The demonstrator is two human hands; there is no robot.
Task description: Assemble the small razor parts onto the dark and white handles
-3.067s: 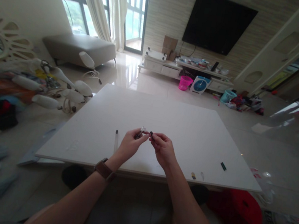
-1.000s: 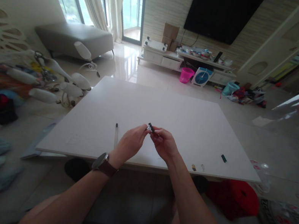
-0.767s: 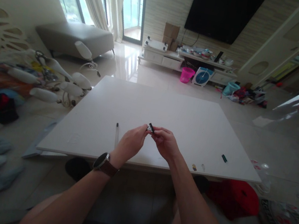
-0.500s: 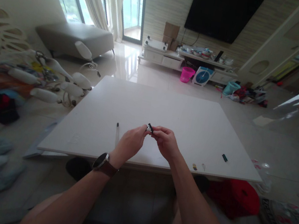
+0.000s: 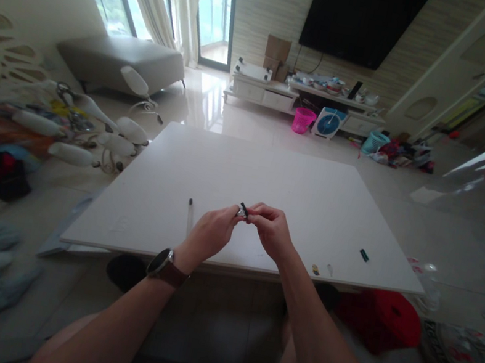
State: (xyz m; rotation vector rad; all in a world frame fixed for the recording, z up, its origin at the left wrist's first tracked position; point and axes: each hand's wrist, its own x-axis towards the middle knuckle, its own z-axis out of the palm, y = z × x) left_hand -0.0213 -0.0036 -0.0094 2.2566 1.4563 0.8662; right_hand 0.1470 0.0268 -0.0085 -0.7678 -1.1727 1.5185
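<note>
Above the middle of the white table (image 5: 244, 169), my left hand (image 5: 213, 229) pinches a small black and silver object (image 5: 244, 210) between its fingertips. The fingers of my right hand (image 5: 269, 227) close on the same object from the other side. Its kind is too small to make out, and the fingers cover part of it. Left of my left hand lies a thin clear stick with a black end (image 5: 189, 216), like a pen. A small yellow and black piece (image 5: 315, 269) and a tiny clear piece (image 5: 329, 270) lie right of my right forearm, near the front edge.
A small dark green block (image 5: 364, 255) lies near the table's right edge. White lamp shades (image 5: 117, 145) stand close to the left edge. A red round stool-like thing (image 5: 395, 324) is on the floor at the right front. Beyond the table are a pink basket (image 5: 302, 121) and a blue fan (image 5: 328, 123).
Both hands stay together at the same spot. The black and silver object has turned slightly in the fingers, and my right fingers have shifted a little on it.
</note>
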